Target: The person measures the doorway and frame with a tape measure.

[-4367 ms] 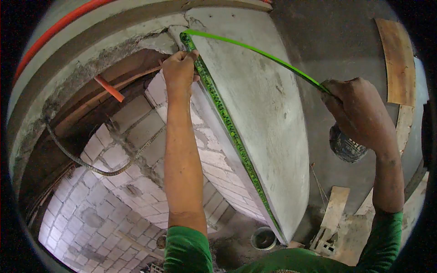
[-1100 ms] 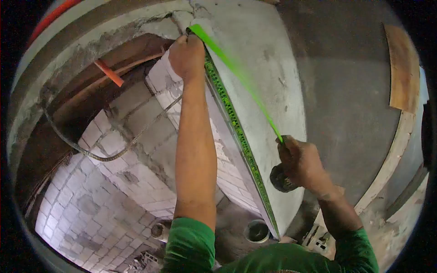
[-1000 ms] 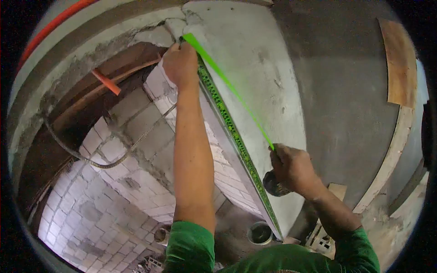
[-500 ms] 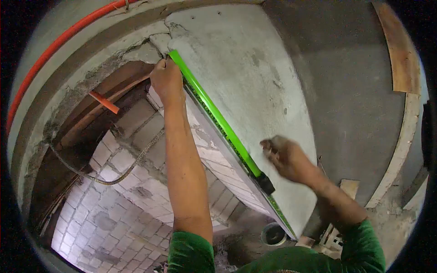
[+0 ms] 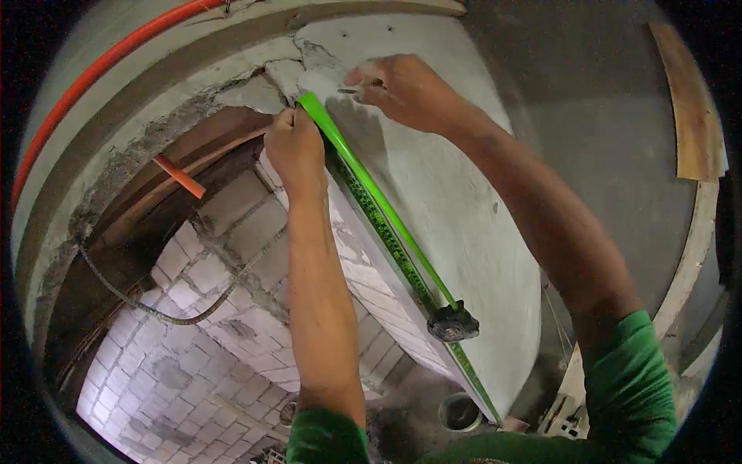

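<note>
My left hand is closed on the upper end of a bright green tape measure, at the top edge of a pale plastered panel. The tape runs down to its black case, which hangs against the panel's lower left edge with no hand on it. A green strip with dark markings also follows that edge and continues below the case. Higher up, my right hand is closed near the panel's cracked upper corner. A small thin object sticks out from its fingertips, too small to name.
An orange pipe curves along the upper left, and a short orange pipe stub juts from the opening. A bent ribbed bar hangs below it. Pale block masonry lies lower left. A bucket stands at the bottom; wooden boards stand right.
My right hand has moved from beside the case up and left to the panel's top. The tape has twisted and its case has turned. My left hand keeps its hold.
</note>
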`<action>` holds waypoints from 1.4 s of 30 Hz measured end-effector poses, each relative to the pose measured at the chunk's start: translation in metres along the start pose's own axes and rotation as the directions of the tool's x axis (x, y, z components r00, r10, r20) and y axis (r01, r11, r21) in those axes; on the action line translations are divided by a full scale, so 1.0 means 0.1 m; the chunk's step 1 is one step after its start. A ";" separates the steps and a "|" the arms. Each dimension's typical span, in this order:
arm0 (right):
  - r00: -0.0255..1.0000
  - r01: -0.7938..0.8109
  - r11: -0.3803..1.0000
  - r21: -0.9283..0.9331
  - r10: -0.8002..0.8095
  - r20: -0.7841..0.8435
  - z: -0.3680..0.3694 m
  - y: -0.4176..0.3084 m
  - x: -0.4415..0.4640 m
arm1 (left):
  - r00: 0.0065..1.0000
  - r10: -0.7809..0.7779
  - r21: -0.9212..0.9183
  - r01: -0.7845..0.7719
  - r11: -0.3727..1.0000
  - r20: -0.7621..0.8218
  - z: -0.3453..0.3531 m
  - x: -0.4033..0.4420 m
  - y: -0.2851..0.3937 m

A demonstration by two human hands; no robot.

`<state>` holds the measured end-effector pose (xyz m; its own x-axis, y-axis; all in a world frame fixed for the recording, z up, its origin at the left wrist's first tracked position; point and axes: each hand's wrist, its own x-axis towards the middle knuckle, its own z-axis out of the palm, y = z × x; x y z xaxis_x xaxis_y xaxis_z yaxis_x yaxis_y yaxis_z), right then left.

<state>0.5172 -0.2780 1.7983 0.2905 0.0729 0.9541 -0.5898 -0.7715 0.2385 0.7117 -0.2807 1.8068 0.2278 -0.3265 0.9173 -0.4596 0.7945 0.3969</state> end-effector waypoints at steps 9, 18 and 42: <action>1.000 0.021 0.999 0.031 -0.020 -0.019 0.23 0.23 0.33 | 0.999 0.032 0.052 -0.031 0.998 -0.003 -0.02 -0.01 0.01; 0.990 0.117 0.987 0.109 -0.124 0.066 0.27 0.39 0.41 | 0.999 0.036 -0.015 -0.036 0.999 0.010 -0.01 0.02 -0.06; 0.809 -0.514 0.812 -0.275 0.566 0.159 -0.28 1.32 -1.64 | 0.997 0.068 -0.181 -0.062 0.981 0.022 0.01 -0.10 -0.12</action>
<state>0.3703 -0.3743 1.6790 0.0211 -0.4784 0.8779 -0.8359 -0.4902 -0.2470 0.7143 -0.2872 1.7929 0.1769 -0.2835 0.9425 -0.3098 0.8929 0.3267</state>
